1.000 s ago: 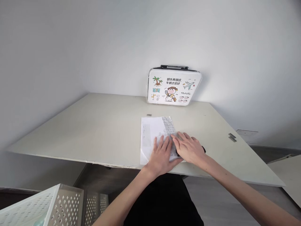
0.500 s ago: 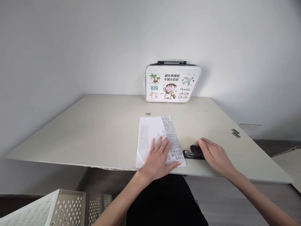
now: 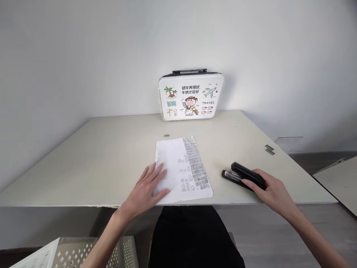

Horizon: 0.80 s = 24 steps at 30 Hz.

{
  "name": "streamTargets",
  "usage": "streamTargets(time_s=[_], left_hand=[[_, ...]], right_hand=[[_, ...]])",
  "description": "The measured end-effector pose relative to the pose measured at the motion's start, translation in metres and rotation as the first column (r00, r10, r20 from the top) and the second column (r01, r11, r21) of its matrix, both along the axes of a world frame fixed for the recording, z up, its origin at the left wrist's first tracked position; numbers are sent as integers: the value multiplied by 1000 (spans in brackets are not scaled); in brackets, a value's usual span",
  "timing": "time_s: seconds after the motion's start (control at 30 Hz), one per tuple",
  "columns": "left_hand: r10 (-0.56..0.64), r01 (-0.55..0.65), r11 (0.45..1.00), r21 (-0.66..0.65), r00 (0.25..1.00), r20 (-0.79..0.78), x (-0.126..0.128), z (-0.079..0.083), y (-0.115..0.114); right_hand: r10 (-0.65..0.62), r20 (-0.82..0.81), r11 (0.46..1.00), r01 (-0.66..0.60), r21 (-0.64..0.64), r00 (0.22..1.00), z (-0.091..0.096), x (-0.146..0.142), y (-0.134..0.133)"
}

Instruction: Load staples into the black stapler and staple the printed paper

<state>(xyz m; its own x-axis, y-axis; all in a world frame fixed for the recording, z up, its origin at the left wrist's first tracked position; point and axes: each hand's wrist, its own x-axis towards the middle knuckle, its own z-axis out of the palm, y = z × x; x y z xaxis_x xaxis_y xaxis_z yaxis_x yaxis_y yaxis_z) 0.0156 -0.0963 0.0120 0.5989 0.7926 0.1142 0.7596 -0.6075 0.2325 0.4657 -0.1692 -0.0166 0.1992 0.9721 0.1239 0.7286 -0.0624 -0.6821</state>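
Observation:
A white printed sheet of paper (image 3: 182,167) lies near the front edge of the pale table (image 3: 111,156), with a dark block of print along its right side. My left hand (image 3: 147,188) rests flat on the sheet's lower left corner, fingers spread. A black stapler (image 3: 242,175) lies on the table to the right of the paper. My right hand (image 3: 272,188) holds the stapler's rear end, fingers curled over it.
A white cartoon-printed case (image 3: 191,95) with a black handle stands against the wall at the table's back. Small staple strips lie at the right edge (image 3: 269,149) and behind the paper (image 3: 166,136). A perforated white basket (image 3: 83,253) sits lower left.
My right hand left the paper, went right and took hold of the stapler, pulling it further right. My left hand slid to the sheet's left corner. The view shifted right.

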Motion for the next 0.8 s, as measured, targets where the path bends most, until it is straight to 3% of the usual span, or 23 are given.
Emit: streamTargets(time_s=[0.13,0.27,0.6,0.7,0.8], left_hand=[[-10,11,999,51,1000,-17,25,-3,-10],[-20,21,999,30,1000,-8,74,-7,-8],[-146,158,981,-112,983,110,241,-23,48],[-170,186,978,-94,972,161,251,-24,55],[-148,172,981,-91,963,227,210,-21,50]], right_hand=[[-194,-122,980,199,28,973,11,-6,0],[-279,-191,955,293,47,941,23,-14,-3],[-157,-187,974,184,136,970,53,-48,11],[-127,-180,975,156,159,975,58,-56,18],[-89,-192,983,117,141,977,58,-62,23]])
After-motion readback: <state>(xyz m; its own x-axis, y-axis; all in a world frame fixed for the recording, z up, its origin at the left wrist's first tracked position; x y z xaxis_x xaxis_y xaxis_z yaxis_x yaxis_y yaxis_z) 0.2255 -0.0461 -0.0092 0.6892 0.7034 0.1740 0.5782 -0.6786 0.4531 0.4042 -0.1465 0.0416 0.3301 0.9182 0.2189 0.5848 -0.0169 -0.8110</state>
